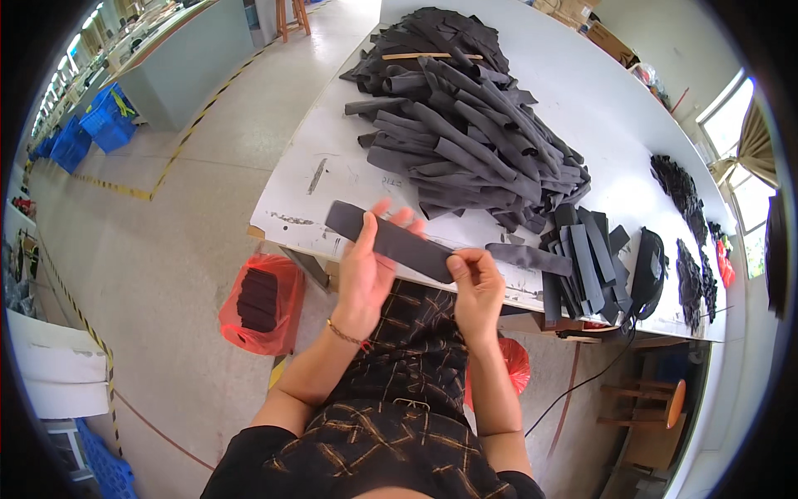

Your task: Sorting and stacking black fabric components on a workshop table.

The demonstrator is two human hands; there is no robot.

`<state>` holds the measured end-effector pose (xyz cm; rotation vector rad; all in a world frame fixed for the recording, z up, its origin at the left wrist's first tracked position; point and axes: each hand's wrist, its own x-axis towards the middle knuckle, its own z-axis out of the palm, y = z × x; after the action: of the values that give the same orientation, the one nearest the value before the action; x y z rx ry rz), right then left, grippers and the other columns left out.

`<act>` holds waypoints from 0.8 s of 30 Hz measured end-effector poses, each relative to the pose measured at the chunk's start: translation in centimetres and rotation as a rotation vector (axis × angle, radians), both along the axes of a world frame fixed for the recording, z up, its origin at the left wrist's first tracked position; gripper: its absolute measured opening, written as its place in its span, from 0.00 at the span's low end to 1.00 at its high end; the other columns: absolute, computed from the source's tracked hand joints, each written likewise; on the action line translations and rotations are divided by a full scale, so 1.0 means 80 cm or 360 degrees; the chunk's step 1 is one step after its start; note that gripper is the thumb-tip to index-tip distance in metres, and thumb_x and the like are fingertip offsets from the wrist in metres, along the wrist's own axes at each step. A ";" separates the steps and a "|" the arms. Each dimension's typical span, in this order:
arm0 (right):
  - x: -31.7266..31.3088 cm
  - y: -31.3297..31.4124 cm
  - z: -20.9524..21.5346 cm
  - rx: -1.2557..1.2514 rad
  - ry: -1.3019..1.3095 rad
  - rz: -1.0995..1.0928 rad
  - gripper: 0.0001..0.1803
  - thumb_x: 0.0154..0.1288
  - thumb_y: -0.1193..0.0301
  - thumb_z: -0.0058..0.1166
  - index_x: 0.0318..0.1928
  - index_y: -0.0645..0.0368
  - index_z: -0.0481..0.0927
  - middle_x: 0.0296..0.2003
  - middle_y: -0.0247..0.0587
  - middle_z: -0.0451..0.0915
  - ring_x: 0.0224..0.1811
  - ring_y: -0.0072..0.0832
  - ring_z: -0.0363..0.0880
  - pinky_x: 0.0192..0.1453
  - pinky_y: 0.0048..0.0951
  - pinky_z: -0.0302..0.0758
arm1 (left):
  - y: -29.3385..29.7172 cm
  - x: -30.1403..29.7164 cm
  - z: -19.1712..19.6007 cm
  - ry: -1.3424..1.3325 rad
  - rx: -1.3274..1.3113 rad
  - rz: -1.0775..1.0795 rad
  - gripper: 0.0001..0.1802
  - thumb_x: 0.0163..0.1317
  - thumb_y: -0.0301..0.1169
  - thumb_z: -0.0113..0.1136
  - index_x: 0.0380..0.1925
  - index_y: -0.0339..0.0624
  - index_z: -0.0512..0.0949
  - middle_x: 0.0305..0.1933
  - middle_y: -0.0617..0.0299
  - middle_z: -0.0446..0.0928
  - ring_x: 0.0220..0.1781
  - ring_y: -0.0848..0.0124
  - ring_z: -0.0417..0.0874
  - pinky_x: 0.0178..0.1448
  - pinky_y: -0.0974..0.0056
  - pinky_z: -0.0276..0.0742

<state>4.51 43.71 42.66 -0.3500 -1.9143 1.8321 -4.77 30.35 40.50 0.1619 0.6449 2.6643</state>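
A flat dark grey fabric strip (pixel 407 249) stretches between my two hands, just over the front edge of the white table. My left hand (pixel 364 274) supports it from beneath, thumb pressed on top and the other fingers spread behind it. At its right end, my right hand (pixel 480 291) pinches the strip between thumb and fingers. Beyond my hands lies a large heap of similar dark grey strips (pixel 474 150). One loose strip (pixel 528 258) rests to the right of my right hand, beside a stack of flat dark pieces (pixel 590 258).
A black device (pixel 648 270) with a cord stands at the table's right. A thin wooden stick (pixel 432 56) lies on the heap. Red plastic bags (pixel 287 287) sit on the floor, one holding dark folded pieces. A wooden stool (pixel 665 405) is at lower right, blue baskets (pixel 108 121) far left.
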 end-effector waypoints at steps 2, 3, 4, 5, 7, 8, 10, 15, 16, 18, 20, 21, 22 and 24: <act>0.002 0.008 0.001 0.0143 -0.0058 -0.0051 0.06 0.70 0.74 0.56 0.39 0.67 0.78 0.30 0.30 0.77 0.31 0.15 0.73 0.36 0.18 0.71 | 0.001 -0.007 0.001 -0.0065 -0.0196 0.0125 0.19 0.75 0.37 0.47 0.56 0.35 0.71 0.53 0.48 0.79 0.59 0.56 0.79 0.64 0.50 0.76; 0.002 0.005 0.005 -0.0054 -0.0061 0.0023 0.08 0.70 0.74 0.56 0.41 0.68 0.77 0.30 0.32 0.78 0.32 0.17 0.75 0.37 0.19 0.73 | 0.004 -0.006 0.002 -0.0073 -0.0182 0.0178 0.19 0.74 0.37 0.48 0.57 0.35 0.70 0.53 0.48 0.79 0.58 0.56 0.80 0.64 0.50 0.76; 0.003 0.003 0.009 -0.0252 -0.0063 0.0097 0.09 0.70 0.73 0.57 0.42 0.69 0.76 0.30 0.33 0.79 0.34 0.18 0.77 0.39 0.21 0.75 | 0.006 -0.005 0.004 -0.0080 -0.0169 0.0232 0.20 0.74 0.36 0.48 0.58 0.34 0.69 0.53 0.48 0.79 0.56 0.56 0.80 0.63 0.50 0.77; 0.004 0.001 0.011 -0.0452 -0.0064 0.0173 0.11 0.69 0.73 0.57 0.44 0.70 0.76 0.30 0.35 0.79 0.35 0.20 0.79 0.41 0.22 0.78 | 0.008 -0.003 0.005 -0.0087 -0.0157 0.0287 0.21 0.74 0.36 0.49 0.59 0.33 0.68 0.52 0.48 0.79 0.55 0.56 0.81 0.63 0.50 0.77; 0.006 0.001 0.002 -0.0273 -0.0194 0.0190 0.12 0.69 0.73 0.57 0.44 0.72 0.75 0.30 0.39 0.80 0.34 0.24 0.81 0.41 0.26 0.80 | 0.011 0.002 0.011 -0.0105 -0.0087 0.0256 0.21 0.74 0.36 0.49 0.59 0.33 0.68 0.49 0.50 0.79 0.54 0.58 0.81 0.63 0.50 0.77; 0.005 0.001 -0.003 -0.0383 -0.0171 0.0185 0.11 0.69 0.74 0.57 0.43 0.72 0.75 0.30 0.40 0.80 0.32 0.24 0.81 0.39 0.26 0.81 | 0.013 0.004 0.013 -0.0122 -0.0019 0.0225 0.21 0.74 0.37 0.50 0.58 0.33 0.68 0.46 0.53 0.79 0.53 0.59 0.82 0.63 0.51 0.77; 0.001 -0.006 -0.008 -0.0502 -0.0145 0.0226 0.10 0.68 0.75 0.58 0.43 0.71 0.75 0.30 0.40 0.80 0.30 0.24 0.81 0.37 0.26 0.81 | 0.022 0.003 0.000 -0.0088 0.0150 0.0171 0.20 0.73 0.37 0.50 0.57 0.33 0.69 0.42 0.56 0.77 0.49 0.62 0.81 0.63 0.52 0.76; 0.005 -0.011 -0.011 -0.0602 -0.0083 0.0139 0.06 0.67 0.77 0.58 0.38 0.67 0.75 0.28 0.41 0.80 0.26 0.25 0.81 0.32 0.26 0.81 | 0.040 0.016 0.011 -0.0099 0.0345 0.0156 0.16 0.74 0.38 0.50 0.48 0.35 0.71 0.33 0.66 0.66 0.39 0.72 0.71 0.61 0.59 0.74; 0.004 -0.012 -0.009 -0.0584 -0.0114 0.0127 0.06 0.66 0.77 0.58 0.36 0.67 0.74 0.27 0.40 0.79 0.26 0.25 0.81 0.32 0.26 0.81 | 0.041 0.015 0.011 -0.0095 0.0343 0.0168 0.16 0.74 0.38 0.50 0.48 0.35 0.71 0.33 0.66 0.66 0.39 0.72 0.71 0.61 0.59 0.74; -0.001 -0.012 -0.008 -0.0579 -0.0130 0.0149 0.06 0.66 0.77 0.59 0.36 0.67 0.74 0.27 0.39 0.79 0.26 0.24 0.81 0.31 0.25 0.80 | 0.041 0.015 0.012 -0.0119 0.0322 0.0205 0.15 0.74 0.38 0.48 0.47 0.34 0.71 0.32 0.66 0.65 0.37 0.72 0.71 0.60 0.59 0.74; 0.002 -0.008 -0.008 -0.0573 -0.0151 0.0148 0.07 0.66 0.77 0.59 0.36 0.67 0.74 0.27 0.38 0.79 0.25 0.23 0.80 0.31 0.24 0.79 | 0.036 0.009 0.004 -0.0140 0.0315 0.0164 0.15 0.74 0.38 0.48 0.47 0.34 0.71 0.32 0.66 0.65 0.37 0.72 0.71 0.61 0.59 0.74; 0.005 -0.002 -0.007 -0.0505 -0.0162 0.0181 0.07 0.66 0.77 0.59 0.36 0.66 0.74 0.26 0.38 0.78 0.24 0.22 0.79 0.30 0.23 0.78 | 0.033 0.005 0.001 -0.0153 0.0310 0.0129 0.15 0.75 0.37 0.47 0.47 0.34 0.71 0.31 0.66 0.65 0.37 0.72 0.71 0.61 0.59 0.73; 0.007 0.002 -0.006 -0.0435 -0.0175 0.0211 0.07 0.66 0.77 0.59 0.35 0.66 0.74 0.26 0.37 0.78 0.24 0.21 0.78 0.29 0.22 0.77 | 0.031 0.004 -0.001 -0.0204 0.0337 0.0074 0.15 0.75 0.37 0.47 0.46 0.33 0.71 0.31 0.66 0.66 0.36 0.72 0.72 0.61 0.58 0.74; 0.011 0.008 -0.010 -0.0419 -0.0204 0.0186 0.07 0.66 0.77 0.59 0.37 0.66 0.75 0.26 0.37 0.78 0.24 0.21 0.77 0.29 0.22 0.76 | 0.035 0.003 -0.008 -0.0214 0.0382 0.0019 0.14 0.75 0.36 0.46 0.46 0.35 0.71 0.31 0.65 0.66 0.37 0.70 0.72 0.60 0.59 0.73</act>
<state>5.40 44.32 41.86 -0.4597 -1.8102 2.1948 -4.52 33.16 39.89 0.0436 0.2836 2.7289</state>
